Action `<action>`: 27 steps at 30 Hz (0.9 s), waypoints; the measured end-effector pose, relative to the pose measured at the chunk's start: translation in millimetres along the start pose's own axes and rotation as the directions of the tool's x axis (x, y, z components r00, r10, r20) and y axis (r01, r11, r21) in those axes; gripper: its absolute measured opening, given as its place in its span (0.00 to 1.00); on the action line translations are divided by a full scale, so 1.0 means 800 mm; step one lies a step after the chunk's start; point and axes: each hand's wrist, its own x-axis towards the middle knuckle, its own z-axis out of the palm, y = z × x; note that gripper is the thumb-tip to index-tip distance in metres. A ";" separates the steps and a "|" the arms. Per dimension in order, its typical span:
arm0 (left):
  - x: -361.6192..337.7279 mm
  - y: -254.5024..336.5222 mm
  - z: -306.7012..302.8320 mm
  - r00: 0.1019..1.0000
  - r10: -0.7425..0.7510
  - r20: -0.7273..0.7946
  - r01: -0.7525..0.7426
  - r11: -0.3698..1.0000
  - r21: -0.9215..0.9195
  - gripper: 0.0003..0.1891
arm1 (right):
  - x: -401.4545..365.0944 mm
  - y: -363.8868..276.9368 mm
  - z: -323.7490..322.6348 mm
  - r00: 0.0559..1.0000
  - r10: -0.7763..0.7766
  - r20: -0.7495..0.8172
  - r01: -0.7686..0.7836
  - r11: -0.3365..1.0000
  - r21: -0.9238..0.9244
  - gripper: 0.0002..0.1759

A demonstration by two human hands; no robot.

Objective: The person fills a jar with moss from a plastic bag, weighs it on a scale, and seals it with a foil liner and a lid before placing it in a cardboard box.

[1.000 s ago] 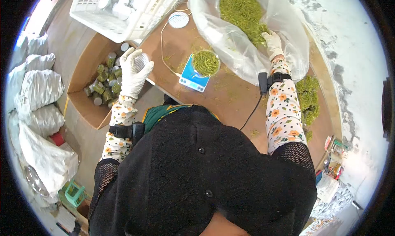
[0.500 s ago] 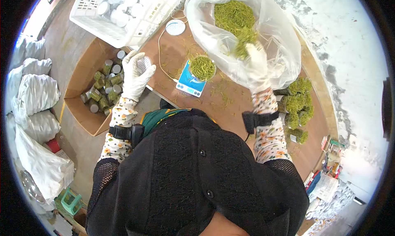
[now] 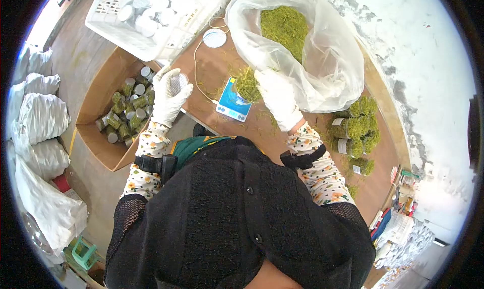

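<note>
My gloved left hand (image 3: 169, 96) is curled round a white patterned lid (image 3: 180, 83), held above the table's left edge. On the blue digital scale (image 3: 234, 107) stands an open jar heaped with thin green dried strands (image 3: 247, 84). My gloved right hand (image 3: 278, 98) is at the right side of this heap, its fingertips closed against the strands; the palm hides part of the jar. Behind it, a clear plastic bag (image 3: 327, 79) lies open with a mass of loose green strands (image 3: 285, 32) inside.
Another lid (image 3: 215, 38) lies behind the scale by a white cable. A white basket (image 3: 151, 49) of lids stands at the back left. The cardboard box (image 3: 96, 142) below holds several closed jars. Several filled jars (image 3: 355, 125) lie at right. Scattered strands dot the brown table (image 3: 272, 145).
My right hand has come from the bag leftward to the jar, bringing a clump of green strands to its top. My left hand still holds the lid in nearly the same place.
</note>
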 end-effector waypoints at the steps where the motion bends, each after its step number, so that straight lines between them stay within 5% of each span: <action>1: 0.000 0.001 0.000 1.000 0.003 0.001 -0.003 1.000 0.019 0.31 | 0.005 -0.004 -0.001 0.998 -0.016 0.058 0.018 0.999 -0.035 0.12; 12: -0.004 0.004 0.004 1.000 -0.006 0.026 0.005 0.999 0.034 0.31 | 0.048 -0.027 0.025 0.854 -0.037 0.519 0.152 0.972 -0.181 0.06; 22: 0.005 0.018 0.005 0.998 0.042 0.049 -0.041 0.999 -0.014 0.32 | 0.046 -0.018 0.009 0.876 -0.023 0.481 0.048 0.998 -0.041 0.07; 25: 0.005 0.023 0.003 0.997 0.056 0.058 -0.056 0.998 -0.003 0.32 | 0.059 0.000 -0.006 0.790 0.049 0.611 -0.084 0.996 0.028 0.11; 27: 0.004 0.025 0.002 0.996 0.061 0.064 -0.061 0.998 -0.001 0.32 | 0.062 0.012 -0.025 0.882 0.026 0.470 -0.090 0.989 0.114 0.12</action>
